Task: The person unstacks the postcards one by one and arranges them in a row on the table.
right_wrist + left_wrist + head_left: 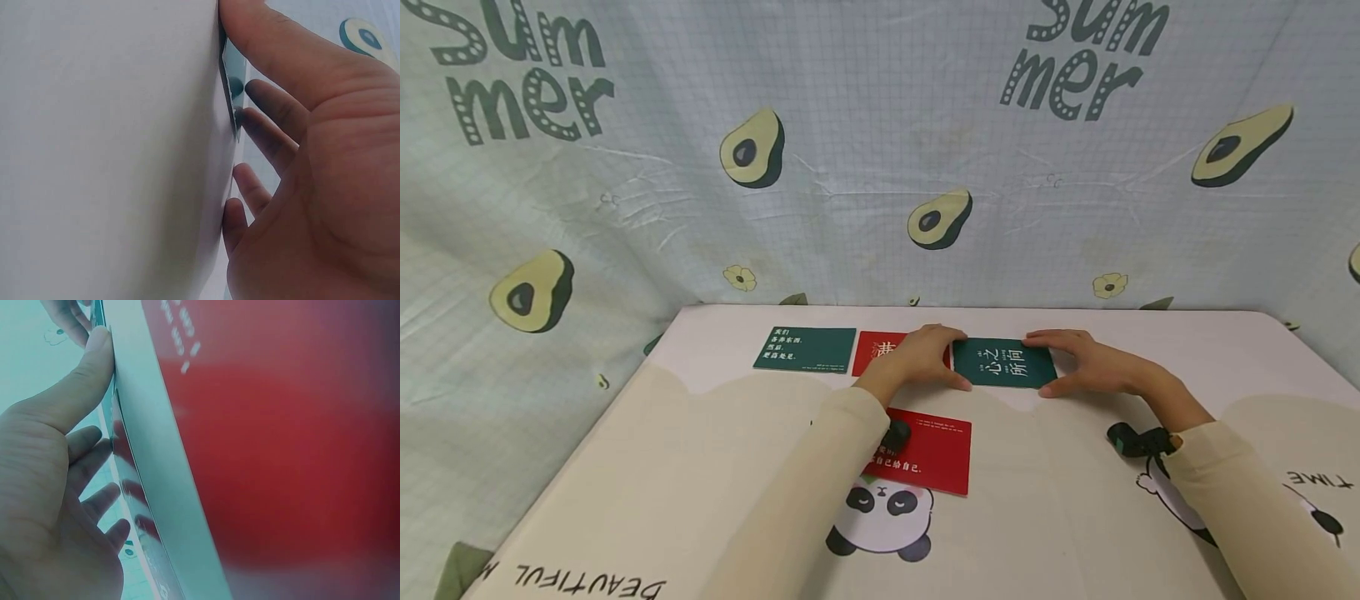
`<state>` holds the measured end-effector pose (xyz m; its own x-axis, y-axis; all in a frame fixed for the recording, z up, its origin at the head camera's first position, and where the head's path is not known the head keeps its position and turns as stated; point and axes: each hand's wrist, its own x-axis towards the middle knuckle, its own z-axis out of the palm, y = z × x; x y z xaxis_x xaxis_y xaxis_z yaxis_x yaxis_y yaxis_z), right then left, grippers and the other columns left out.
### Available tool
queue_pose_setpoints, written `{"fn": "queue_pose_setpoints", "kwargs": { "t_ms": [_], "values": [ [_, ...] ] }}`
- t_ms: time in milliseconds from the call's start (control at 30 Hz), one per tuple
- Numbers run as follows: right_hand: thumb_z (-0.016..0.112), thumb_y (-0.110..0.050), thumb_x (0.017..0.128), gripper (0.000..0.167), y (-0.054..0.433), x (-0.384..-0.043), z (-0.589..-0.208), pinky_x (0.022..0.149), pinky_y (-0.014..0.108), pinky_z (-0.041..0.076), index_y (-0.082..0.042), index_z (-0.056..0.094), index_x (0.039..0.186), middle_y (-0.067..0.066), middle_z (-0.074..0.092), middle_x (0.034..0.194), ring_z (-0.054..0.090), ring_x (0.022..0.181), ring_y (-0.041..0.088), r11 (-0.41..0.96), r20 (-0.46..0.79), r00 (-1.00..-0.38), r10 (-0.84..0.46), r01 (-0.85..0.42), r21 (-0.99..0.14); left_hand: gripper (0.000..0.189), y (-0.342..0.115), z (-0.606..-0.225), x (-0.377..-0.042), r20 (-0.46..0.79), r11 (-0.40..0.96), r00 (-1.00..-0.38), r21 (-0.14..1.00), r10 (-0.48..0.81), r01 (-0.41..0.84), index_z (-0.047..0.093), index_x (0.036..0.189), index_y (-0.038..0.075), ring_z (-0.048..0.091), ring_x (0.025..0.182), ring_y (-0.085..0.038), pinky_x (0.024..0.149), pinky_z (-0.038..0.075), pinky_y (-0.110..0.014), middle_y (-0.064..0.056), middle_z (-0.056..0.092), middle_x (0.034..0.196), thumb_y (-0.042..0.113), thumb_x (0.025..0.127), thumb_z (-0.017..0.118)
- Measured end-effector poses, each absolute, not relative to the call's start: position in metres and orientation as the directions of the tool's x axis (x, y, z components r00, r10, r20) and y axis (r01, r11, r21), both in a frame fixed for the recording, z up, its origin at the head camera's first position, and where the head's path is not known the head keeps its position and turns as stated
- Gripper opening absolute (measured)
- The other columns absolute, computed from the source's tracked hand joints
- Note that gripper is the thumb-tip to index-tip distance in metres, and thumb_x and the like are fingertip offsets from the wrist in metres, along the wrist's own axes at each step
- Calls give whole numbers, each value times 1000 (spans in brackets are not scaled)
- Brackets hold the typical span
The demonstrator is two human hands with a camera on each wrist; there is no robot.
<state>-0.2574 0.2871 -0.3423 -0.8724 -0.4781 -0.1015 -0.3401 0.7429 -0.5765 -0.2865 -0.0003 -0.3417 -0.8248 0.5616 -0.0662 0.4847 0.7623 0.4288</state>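
A green card (1003, 363) with white Chinese characters lies flat near the table's far edge, one hand at each end. My left hand (921, 358) touches its left end, forefinger by the upper corner and thumb by the lower one. At the right end, my right hand (1090, 364) has its forefinger along the top corner and its thumb at the bottom corner. Both hands have their fingers spread, as the right wrist view shows. A red card (867, 350) beside the green one is partly covered by my left hand. Another green card (805, 349) completes the row's left end.
Closer to me, a red card (942, 450) lies slightly turned, partly under my left forearm. A printed panda (883, 521) decorates the tabletop (1045, 500). Behind the far edge hangs a cloth (850, 200) with avocado prints. Dark wrist cameras sit beneath both wrists.
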Motion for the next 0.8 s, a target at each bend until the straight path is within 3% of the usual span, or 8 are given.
{"fn": "queue_pose_setpoints", "kwargs": {
  "t_ms": [800],
  "values": [
    [77,-38,80,77,286,-255,-342,101,70,16,-12,42,144,17,28,150,15,134,44,743,-90,-870,-486,-356,-567,87,0,-343,-286,-71,767,-822,411,565,492,40,146,19,34,132,-17,105,37,-35,-1,44,143,39,72,81]
  ]
}}
